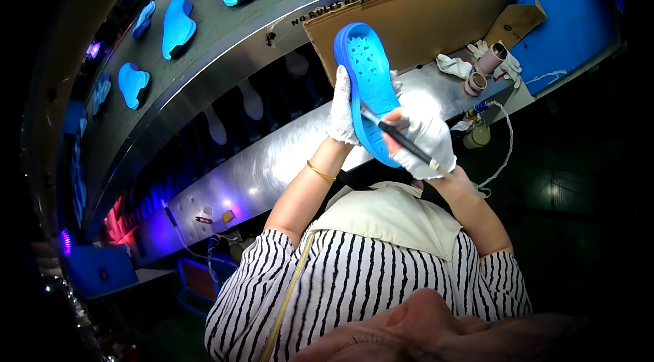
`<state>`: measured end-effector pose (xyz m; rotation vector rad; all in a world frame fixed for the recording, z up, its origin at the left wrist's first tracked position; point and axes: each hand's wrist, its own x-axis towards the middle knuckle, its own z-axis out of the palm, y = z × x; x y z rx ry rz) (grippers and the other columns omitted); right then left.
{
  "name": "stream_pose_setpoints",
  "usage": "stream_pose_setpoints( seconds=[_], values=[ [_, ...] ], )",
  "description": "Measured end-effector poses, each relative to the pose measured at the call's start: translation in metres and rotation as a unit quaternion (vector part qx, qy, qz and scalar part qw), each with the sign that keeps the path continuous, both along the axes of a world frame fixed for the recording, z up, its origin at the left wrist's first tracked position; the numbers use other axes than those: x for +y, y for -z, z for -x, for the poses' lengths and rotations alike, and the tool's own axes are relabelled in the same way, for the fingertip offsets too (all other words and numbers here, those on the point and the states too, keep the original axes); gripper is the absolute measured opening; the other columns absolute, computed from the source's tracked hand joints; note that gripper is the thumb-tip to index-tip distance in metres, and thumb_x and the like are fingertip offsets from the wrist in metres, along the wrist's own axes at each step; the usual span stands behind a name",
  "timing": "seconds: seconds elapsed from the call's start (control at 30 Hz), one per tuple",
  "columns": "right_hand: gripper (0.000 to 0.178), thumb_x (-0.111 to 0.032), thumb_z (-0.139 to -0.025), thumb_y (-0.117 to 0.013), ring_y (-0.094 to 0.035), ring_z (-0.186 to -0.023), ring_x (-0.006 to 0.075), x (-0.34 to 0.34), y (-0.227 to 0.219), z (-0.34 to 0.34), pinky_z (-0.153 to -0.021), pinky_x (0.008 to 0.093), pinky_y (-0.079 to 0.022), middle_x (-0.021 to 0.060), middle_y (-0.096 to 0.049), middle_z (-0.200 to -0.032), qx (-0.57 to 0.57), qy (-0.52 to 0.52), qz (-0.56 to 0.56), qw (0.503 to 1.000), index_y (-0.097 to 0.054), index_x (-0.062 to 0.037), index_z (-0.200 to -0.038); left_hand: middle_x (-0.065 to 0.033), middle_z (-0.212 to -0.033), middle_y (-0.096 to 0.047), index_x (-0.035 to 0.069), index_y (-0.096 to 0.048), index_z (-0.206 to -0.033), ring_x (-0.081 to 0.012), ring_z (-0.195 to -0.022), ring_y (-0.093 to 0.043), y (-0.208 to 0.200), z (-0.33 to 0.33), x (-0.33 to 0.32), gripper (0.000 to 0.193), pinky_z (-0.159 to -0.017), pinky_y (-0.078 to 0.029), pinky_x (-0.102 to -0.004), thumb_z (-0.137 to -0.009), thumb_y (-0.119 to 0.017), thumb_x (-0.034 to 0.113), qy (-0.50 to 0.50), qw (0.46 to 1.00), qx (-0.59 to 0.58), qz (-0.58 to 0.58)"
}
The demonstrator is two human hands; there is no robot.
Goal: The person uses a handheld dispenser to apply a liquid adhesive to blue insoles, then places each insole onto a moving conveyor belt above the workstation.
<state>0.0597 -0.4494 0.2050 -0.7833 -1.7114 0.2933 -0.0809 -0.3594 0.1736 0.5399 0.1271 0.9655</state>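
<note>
A bright blue shoe sole (371, 65) is held up over the bench, its inner face with small hollows turned toward me. My left hand (342, 108), in a white glove, grips the sole along its left edge. In my right hand (428, 138), also in a white glove with some fingertips bare, is a brush (403, 142) with a black handle. The brush's tip lies against the lower inner part of the sole. The fingers behind the sole are mostly hidden.
Several blue soles (178, 26) lie on a dark conveyor belt (211, 21) at the far left. Beyond the sole, a cardboard sheet (422, 28) stands along the metal bench (266, 140). Cups (492, 58), white gloves (454, 66), a jar (477, 136) and a cord (509, 133) are on the right.
</note>
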Motion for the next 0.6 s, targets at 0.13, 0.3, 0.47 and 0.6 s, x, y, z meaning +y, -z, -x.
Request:
stream_pose_setpoints(
  seconds=[0.13, 0.3, 0.47, 0.6],
  values=[
    [0.023, 0.002, -0.072, -0.069, -0.059, -0.066, 0.0095, -0.005, 0.0, -0.002, -0.061, 0.0232, -0.048, 0.0052, -0.063, -0.077, 0.14, -0.132, 0.202, 0.96, -0.059, -0.0025, -0.092, -0.0181, -0.119, -0.055, 0.005, -0.044, -0.129, -0.0301, -0.104, -0.057, -0.004, 0.006, 0.001, 0.077, -0.092, -0.047, -0.0447, -0.084, -0.042, 0.067, 0.016, 1.0, -0.024, 0.009],
    [0.024, 0.001, -0.074, -0.07, -0.062, -0.071, 0.0097, 0.004, -0.01, -0.023, -0.066, 0.0225, -0.05, 0.0086, -0.065, -0.083, 0.0, 0.0, 0.118, 0.993, -0.055, -0.0016, -0.093, -0.0176, -0.121, -0.053, 0.004, -0.04, -0.132, -0.0306, -0.106, -0.056, -0.014, -0.007, -0.016, 0.081, -0.093, -0.047, -0.0441, -0.084, -0.039, 0.068, 0.002, 0.997, -0.069, 0.022],
    [0.017, 0.004, -0.077, -0.066, -0.062, -0.072, 0.0117, 0.004, -0.001, -0.034, -0.067, 0.023, -0.051, 0.0097, -0.063, -0.084, 0.123, -0.033, 0.152, 0.98, -0.054, 0.0001, -0.088, -0.0213, -0.139, -0.036, 0.007, -0.026, -0.142, -0.0332, -0.124, -0.042, -0.001, -0.008, -0.035, 0.093, -0.103, -0.036, -0.045, -0.079, -0.039, 0.074, 0.009, 1.0, -0.021, -0.019],
    [0.017, 0.007, -0.076, -0.065, -0.06, -0.07, 0.0126, -0.007, 0.008, -0.01, -0.065, 0.0231, -0.05, 0.0087, -0.061, -0.084, 0.193, -0.129, 0.182, 0.956, -0.054, 0.0005, -0.088, -0.0191, -0.136, -0.041, 0.009, -0.028, -0.141, -0.0366, -0.118, -0.047, -0.001, -0.009, -0.021, 0.085, -0.099, -0.04, -0.0487, -0.083, -0.037, 0.07, 0.063, 0.995, -0.064, -0.05]
  ],
)
